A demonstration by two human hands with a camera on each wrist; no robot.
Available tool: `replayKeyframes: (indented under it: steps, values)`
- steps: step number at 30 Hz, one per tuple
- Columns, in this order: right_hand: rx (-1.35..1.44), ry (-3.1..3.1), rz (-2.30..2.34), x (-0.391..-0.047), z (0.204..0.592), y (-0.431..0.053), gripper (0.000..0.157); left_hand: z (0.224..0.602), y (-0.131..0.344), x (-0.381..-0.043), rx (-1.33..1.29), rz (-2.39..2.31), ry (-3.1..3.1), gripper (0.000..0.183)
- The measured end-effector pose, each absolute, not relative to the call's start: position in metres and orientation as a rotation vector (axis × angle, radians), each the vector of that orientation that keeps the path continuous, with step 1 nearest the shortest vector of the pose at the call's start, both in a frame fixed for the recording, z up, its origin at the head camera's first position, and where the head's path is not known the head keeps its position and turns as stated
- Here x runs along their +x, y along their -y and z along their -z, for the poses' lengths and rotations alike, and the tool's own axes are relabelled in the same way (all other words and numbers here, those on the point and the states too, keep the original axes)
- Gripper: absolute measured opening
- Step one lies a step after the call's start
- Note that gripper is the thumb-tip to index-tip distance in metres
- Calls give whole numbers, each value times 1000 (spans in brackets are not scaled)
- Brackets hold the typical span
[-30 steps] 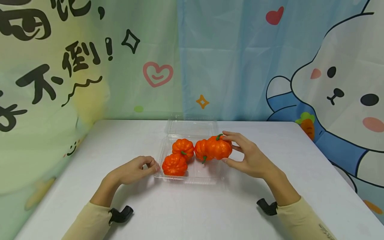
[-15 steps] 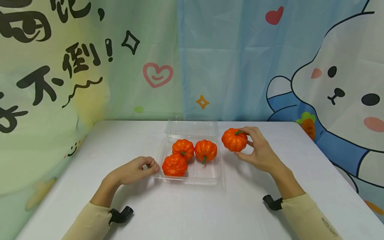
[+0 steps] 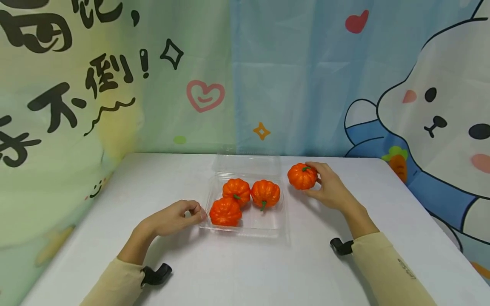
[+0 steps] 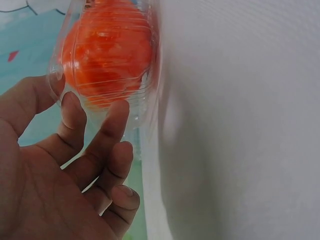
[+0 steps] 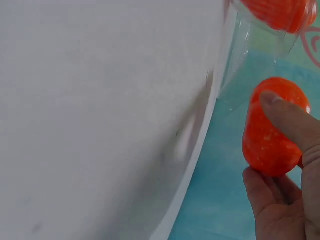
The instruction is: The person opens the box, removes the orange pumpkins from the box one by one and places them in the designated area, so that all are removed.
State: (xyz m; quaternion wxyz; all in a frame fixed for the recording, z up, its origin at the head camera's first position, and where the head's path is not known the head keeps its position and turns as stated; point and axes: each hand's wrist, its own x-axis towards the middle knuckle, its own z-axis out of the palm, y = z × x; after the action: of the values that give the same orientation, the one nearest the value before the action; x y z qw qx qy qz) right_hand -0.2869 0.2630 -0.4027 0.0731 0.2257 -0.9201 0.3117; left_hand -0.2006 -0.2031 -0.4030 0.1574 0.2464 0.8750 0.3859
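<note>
Orange pumpkin (image 3: pixel 300 177) clamped in the right hand's (image 3: pixel 332 188) fingers, raised right of the clear box (image 3: pixel 264 231).
It lies left of the palm, toward the box, nearly round with no plain long axis; the left hand's (image 3: pixel 172 219) fingers, farther off, pinch the box's near-left corner. Fingers hide the pumpkin's right side; the lid (image 3: pixel 249 163) blurs into the backdrop.
</note>
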Motion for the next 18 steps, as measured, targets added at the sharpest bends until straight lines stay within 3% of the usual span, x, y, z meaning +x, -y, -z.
replayKeyframes:
  steps: [18]
  values:
    - [443,2853,-930,-325,415,-254,85,402,203,-201,728,-1108,-2505,24]
